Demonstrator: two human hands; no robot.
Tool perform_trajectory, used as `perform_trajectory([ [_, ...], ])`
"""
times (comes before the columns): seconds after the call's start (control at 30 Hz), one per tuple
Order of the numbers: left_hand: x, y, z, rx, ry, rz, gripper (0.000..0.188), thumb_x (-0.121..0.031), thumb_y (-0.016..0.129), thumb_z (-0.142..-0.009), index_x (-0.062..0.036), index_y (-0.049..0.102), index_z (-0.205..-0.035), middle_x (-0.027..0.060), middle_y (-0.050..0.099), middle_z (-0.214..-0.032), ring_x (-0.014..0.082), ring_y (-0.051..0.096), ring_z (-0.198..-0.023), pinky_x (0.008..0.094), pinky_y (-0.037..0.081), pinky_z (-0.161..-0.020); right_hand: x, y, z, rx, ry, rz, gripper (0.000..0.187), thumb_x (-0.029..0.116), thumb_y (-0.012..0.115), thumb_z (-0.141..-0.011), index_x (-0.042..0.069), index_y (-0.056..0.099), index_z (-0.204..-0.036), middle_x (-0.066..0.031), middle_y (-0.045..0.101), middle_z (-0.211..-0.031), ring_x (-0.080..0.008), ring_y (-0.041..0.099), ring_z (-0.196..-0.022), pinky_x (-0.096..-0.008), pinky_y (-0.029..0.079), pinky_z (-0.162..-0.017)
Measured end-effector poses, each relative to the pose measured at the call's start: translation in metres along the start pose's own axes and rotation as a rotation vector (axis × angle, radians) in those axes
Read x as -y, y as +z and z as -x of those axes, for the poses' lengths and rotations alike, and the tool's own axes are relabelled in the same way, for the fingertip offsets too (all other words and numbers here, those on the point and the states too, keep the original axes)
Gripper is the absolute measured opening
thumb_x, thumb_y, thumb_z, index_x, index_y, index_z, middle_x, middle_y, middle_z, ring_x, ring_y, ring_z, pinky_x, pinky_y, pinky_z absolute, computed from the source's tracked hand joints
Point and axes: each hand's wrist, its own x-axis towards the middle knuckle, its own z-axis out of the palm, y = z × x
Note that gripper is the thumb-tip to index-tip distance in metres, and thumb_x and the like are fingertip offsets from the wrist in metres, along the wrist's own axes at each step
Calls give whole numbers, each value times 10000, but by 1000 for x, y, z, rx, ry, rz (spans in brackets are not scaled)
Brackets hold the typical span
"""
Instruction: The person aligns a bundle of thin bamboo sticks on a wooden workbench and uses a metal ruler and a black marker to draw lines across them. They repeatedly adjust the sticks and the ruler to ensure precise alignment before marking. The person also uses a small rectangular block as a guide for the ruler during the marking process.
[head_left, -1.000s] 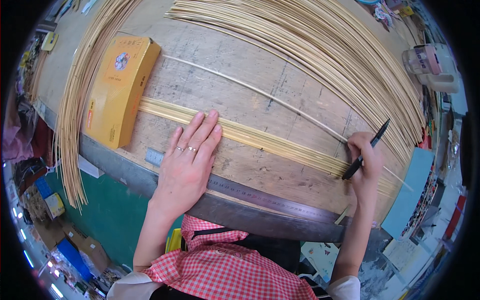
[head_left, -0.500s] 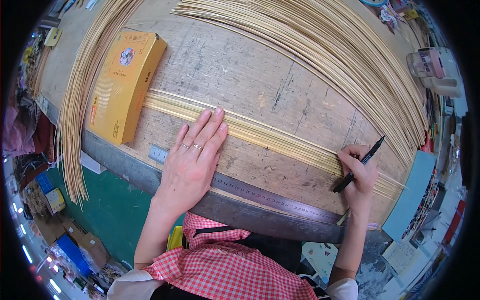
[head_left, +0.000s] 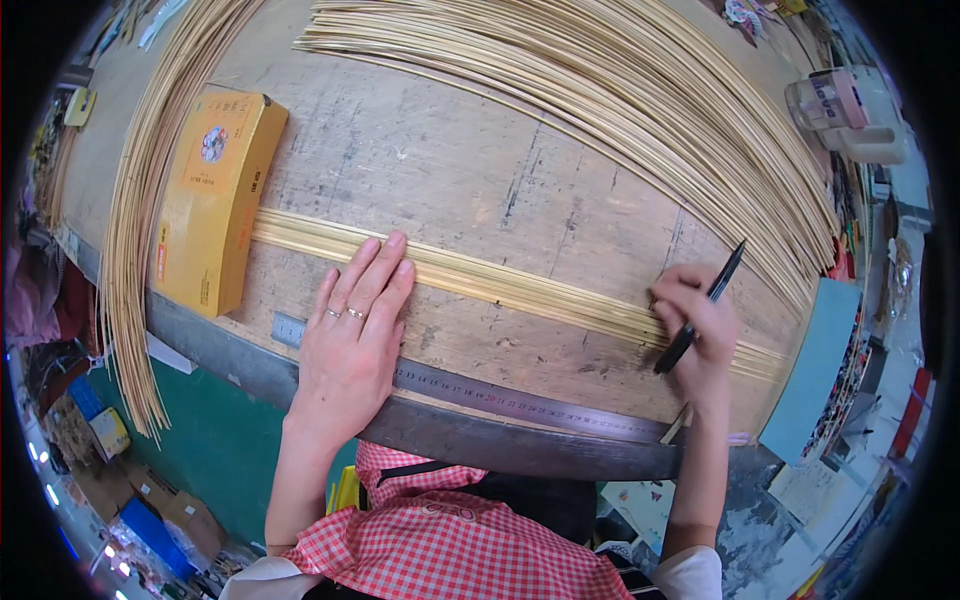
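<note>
A narrow row of thin bamboo sticks lies side by side across the wooden table. Its left end meets a yellow cardboard box. My left hand rests flat over the row, fingers stretched and pressing on the sticks. At the row's right part, my right hand is closed around a black pen, with its fingertips at the sticks. The pen slants up and away from the row. A small dark mark shows on the sticks between my hands. Nearer to me lies a steel ruler, partly under my left hand.
A large fan of loose sticks covers the far side. Another bundle hangs over the left table edge. A blue-green block stands by the row's right end. Clear plastic jars stand at the far right.
One stick that lay slightly apart along the row's far side now lies against the others. My right hand still holds the pen at the row; the whole view has shifted a little.
</note>
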Motion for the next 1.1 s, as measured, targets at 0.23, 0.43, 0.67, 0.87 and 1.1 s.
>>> perform_trajectory([
  [0.23,-1,0,-1,-14,16,-5,655,76,621,-817,-50,486,-1445,135,445,-1563,361,397,-1460,527,317,-1188,-26,-2,-48,-148,98,233,159,-51,673,-871,15,629,-1009,-141,606,-972,-311,612,-886,-374,485,-764],
  [0.43,-1,-1,1,-14,-3,9,661,74,641,-813,-59,495,-1444,130,444,-1563,353,409,-1456,540,333,-1176,-26,-3,-47,-61,114,122,141,-94,606,-854,-4,533,-934,-132,504,-865,-293,543,-825,-341,443,-745],
  [0.67,5,-3,-2,-28,52,51,627,29,678,-823,-47,510,-1423,129,450,-1550,347,416,-1454,536,381,-1147,-19,-12,-6,-1,50,-49,139,-85,638,-828,0,622,-937,-113,558,-832,-247,544,-736,-318,414,-690],
  [0.87,5,-1,-1,-44,63,30,530,-25,660,-872,-19,523,-1384,139,468,-1523,340,429,-1442,531,387,-1138,-18,-25,9,73,107,-21,138,-87,637,-781,-13,625,-896,-115,563,-799,-235,551,-703,-314,396,-645],
  [1.1,7,0,-3,-48,75,64,581,12,700,-825,-28,533,-1380,144,454,-1532,350,425,-1443,536,386,-1142,-15,-36,15,108,143,-5,198,-89,583,-723,-16,619,-903,-110,560,-802,-237,568,-719,-310,411,-654],
])
